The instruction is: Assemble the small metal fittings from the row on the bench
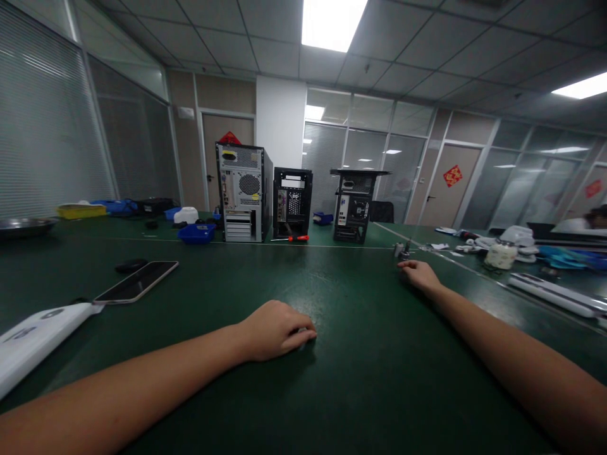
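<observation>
My left hand (pixel 279 330) rests low over the green table (pixel 351 373), its fingers curled in toward the thumb. Whatever may be between those fingertips is too small to make out. Farther out on the right, my right hand (pixel 420 275) has its fingertips drawn together right beside a small cluster of metal parts (pixel 403 251). I cannot tell whether the fingers grip one of these parts. A screwdriver (pixel 298 238) with a red handle lies in front of the middle black computer case (pixel 293 196).
A taller computer case (pixel 244 189) and another black case (pixel 353 212) flank the middle one. On the left are a blue tray (pixel 196 233), a phone (pixel 137 282) and a white device (pixel 42 338). A jar (pixel 501 254) and a long white object (pixel 554 294) lie right.
</observation>
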`<state>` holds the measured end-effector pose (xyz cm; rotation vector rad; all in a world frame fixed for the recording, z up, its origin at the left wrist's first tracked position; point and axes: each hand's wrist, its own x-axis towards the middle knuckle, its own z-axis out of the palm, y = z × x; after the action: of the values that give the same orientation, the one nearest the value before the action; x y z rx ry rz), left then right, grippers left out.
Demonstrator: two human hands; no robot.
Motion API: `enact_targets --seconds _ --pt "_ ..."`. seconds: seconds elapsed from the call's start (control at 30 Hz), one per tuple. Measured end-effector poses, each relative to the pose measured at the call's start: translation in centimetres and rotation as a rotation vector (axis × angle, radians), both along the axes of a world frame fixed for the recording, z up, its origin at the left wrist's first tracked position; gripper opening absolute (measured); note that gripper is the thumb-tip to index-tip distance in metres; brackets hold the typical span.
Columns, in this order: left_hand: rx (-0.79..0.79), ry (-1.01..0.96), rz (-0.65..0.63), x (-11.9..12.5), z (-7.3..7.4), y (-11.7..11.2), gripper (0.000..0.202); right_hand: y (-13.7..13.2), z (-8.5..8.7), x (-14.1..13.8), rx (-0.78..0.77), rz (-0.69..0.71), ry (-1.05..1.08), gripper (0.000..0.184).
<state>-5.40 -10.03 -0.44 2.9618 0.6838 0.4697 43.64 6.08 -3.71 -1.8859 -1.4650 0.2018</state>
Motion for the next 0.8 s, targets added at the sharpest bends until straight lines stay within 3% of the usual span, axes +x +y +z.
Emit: enact_targets --seconds 0.2,0.43,0.6,0.8 --pt "0.003 0.016 0.016 0.1 -0.1 0.1 0.024 -0.4 0.4 -1.0 0.064 0.047 -0.171 0.034" --pt "0.003 0.021 0.013 0.0 -0.1 0.1 0.025 -1.9 2.8 -2.5 0.168 0.018 -0.239 0.037" --pt "0.004 0.014 0.013 -0.3 -0.1 0.1 0.025 -3.0 4.1 -0.9 0.227 0.045 -0.318 0.039" --pt "0.009 0.015 0.024 -0.3 0.0 0.0 0.023 -3.4 4.3 2.0 0.088 0.141 -0.378 0.031"
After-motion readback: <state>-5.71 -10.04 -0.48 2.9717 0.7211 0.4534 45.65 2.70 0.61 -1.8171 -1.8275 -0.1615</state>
